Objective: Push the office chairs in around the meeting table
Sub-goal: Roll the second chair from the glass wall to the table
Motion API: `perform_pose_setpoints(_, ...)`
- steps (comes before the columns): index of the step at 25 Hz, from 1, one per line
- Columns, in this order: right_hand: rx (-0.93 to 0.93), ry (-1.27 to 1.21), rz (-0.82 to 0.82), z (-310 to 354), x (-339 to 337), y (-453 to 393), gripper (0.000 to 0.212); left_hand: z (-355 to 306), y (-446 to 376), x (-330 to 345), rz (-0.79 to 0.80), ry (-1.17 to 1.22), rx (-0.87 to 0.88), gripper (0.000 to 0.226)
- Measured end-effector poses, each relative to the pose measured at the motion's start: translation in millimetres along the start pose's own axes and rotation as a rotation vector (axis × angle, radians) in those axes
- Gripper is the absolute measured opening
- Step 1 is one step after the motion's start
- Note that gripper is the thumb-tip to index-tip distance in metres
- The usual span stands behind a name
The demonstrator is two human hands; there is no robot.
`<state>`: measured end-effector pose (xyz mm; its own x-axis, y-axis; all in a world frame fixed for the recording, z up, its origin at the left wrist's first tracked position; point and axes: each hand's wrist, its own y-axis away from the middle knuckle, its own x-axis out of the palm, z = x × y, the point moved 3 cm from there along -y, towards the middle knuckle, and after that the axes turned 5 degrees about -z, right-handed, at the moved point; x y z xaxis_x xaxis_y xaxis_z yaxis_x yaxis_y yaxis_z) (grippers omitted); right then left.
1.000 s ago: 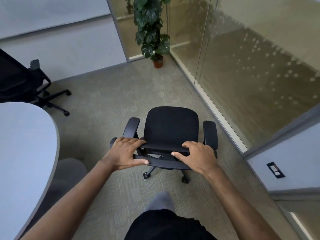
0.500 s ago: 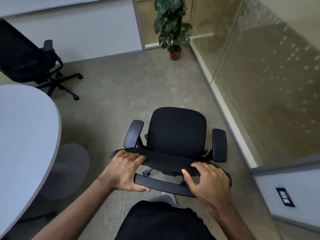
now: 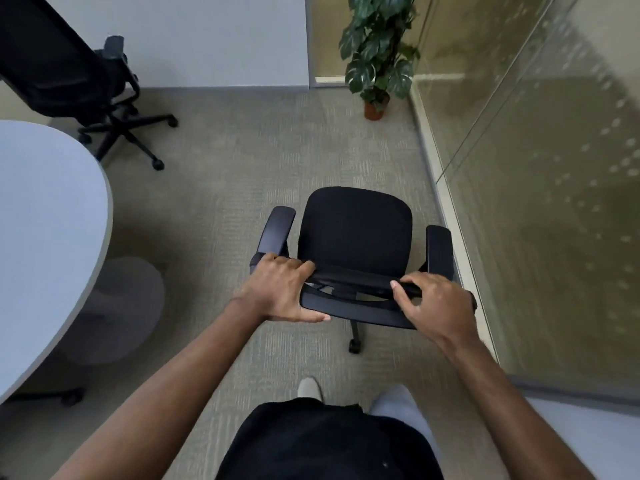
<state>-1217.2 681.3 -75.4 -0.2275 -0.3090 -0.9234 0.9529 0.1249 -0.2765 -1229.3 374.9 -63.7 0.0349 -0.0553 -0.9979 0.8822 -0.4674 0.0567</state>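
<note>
right in front of you, between the table (image 3: pixel 52 216) and the glass wall (image 3: pixel 540 202), sits the chair (image 3: pixel 355 233) you've got hold of. your left hand (image 3: pixel 280 289) is wrapped round the left end of its backrest top, fingers over the front and thumb along the rear bar. your right hand (image 3: pixel 440 306) is on the right end, fingers curled over the top edge, though the grip looks looser on that side.

progress-wise, i'd say you're early on. this chair stands well apart from the table, out on open carpet near the glass, with its seat facing away from you toward the plant (image 3: pixel 377 53), not toward the table at all. so it needs turning left and rolling in before it counts.

a second chair (image 3: pixel 69 71) at the top left sits just beyond the table's curved end, and it doesn't look tucked in either, so that one's probably left too. whether more chairs wait round the rest of the table, you can't tell from this view.
</note>
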Motion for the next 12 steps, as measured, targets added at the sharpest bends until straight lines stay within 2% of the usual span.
perform_pose_setpoints(6, -0.160, -0.040, 0.002, -70.9, 8.3, -91.4, 0.040, -25.3, -68.5, -2.8, -0.001, -0.022, -0.181, 0.099)
perform_pose_setpoints(12, -0.336, -0.140, 0.025, -102.0, 15.9, -148.3, 0.041, -48.7, -96.0, -3.1, 0.006, -0.018, -0.358, 0.103)
